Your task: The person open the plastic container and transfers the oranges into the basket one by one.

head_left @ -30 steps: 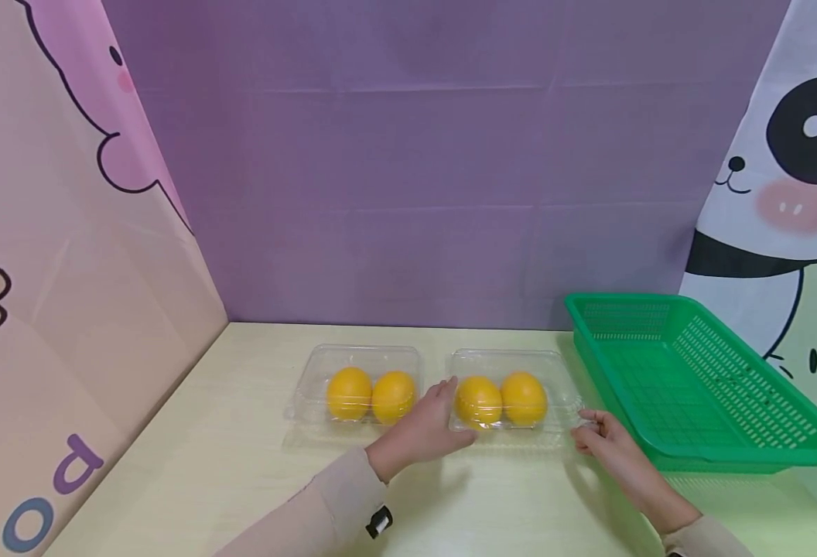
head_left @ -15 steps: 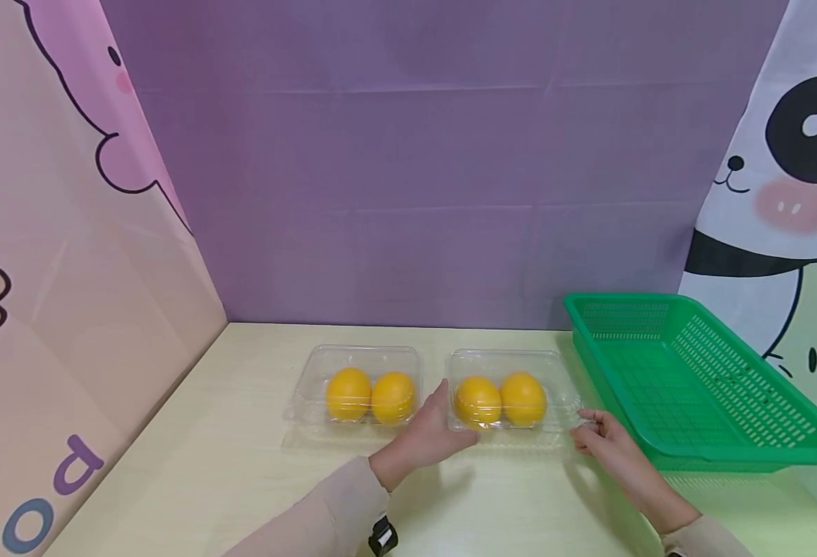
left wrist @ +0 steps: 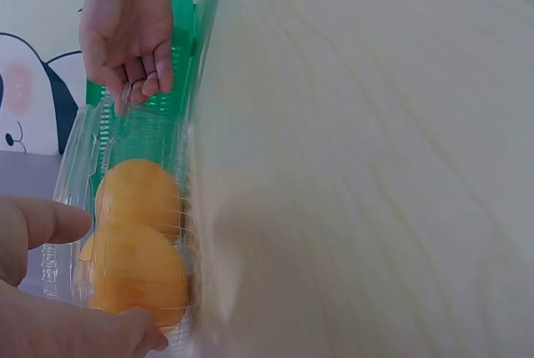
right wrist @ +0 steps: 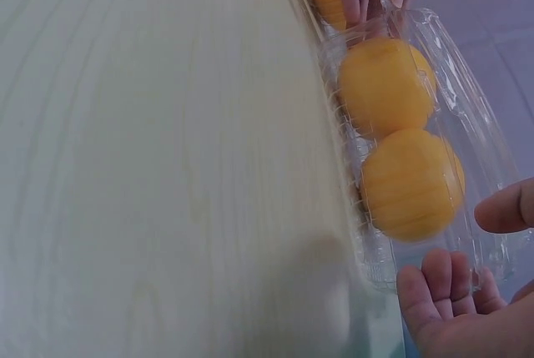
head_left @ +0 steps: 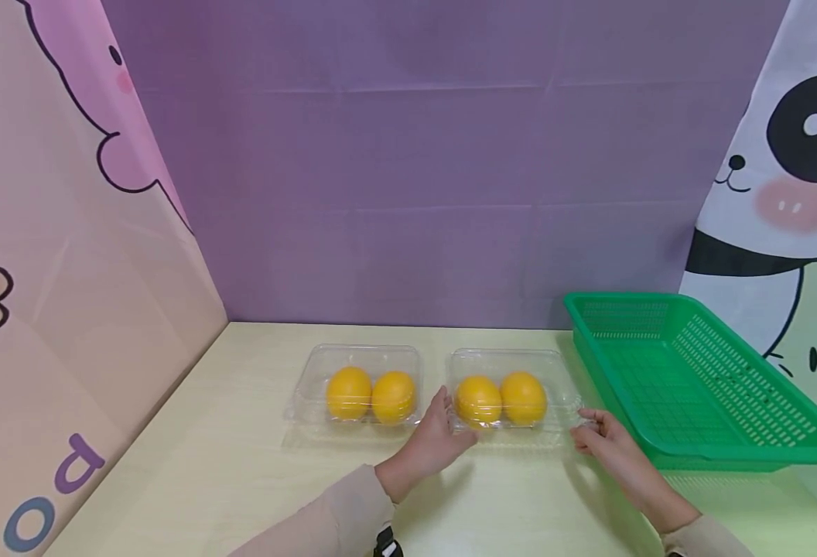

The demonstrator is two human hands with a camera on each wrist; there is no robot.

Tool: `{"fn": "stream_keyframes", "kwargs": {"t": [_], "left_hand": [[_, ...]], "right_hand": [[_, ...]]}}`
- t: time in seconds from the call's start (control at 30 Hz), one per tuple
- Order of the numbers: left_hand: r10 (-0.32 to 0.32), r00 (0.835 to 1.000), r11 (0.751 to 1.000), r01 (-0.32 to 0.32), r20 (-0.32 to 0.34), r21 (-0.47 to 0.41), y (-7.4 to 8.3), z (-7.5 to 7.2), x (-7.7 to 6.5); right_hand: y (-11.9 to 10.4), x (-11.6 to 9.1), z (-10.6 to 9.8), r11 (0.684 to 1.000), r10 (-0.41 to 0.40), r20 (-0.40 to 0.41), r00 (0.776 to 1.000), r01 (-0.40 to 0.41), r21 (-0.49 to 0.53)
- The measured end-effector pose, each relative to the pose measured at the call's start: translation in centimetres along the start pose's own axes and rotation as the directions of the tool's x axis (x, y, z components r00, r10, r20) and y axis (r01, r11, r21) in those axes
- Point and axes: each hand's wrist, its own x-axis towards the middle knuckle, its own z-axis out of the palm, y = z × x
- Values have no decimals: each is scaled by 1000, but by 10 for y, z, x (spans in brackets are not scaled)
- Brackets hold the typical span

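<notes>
On the bench [head_left: 206, 441], at lower centre of the frame, a clear box [head_left: 502, 363] of yellow fruits [head_left: 524, 398] is pinched at its right edge by the right hand [head_left: 609, 445]; whether its left edge is clamped in the left hand's [head_left: 429, 442] grip cannot be told.

clear box [right wrist: 474, 112] | two orange balls [right wrist: 411, 184] inside | right hand [right wrist: 471, 316] at near end

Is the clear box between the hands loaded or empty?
Loaded: two round yellow items show through the plastic of the clear box in the head view and both wrist views.
</notes>
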Motion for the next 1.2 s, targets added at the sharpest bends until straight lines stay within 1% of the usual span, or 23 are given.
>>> {"fn": "stream_keyframes", "kwargs": {"t": [0.23,0.47,0.73,0.93,1.2], "left_hand": [[-7,1000,1000,7,-20,-22,-1,2,2],[-11,998,999,9,-58,-34,-1,3,3],[-18,996,997,12,-89,-74,-1,6,3],[-25,994,998,18,-104,-66,0,7,2],[-20,991,999,13,-132,-49,0,9,1]], "right_hand": [[0,1,0,1000,8,-7,1000,-8,5],[0,0,0,1000,0,-3,1000,0,-1],[1,-2,1,1000,-5,-7,1000,5,1],[0,-3,1,999,2,-3,1000,-2,-37],[-1,-4,3,1000,-14,-10,1000,14,-23]]}}
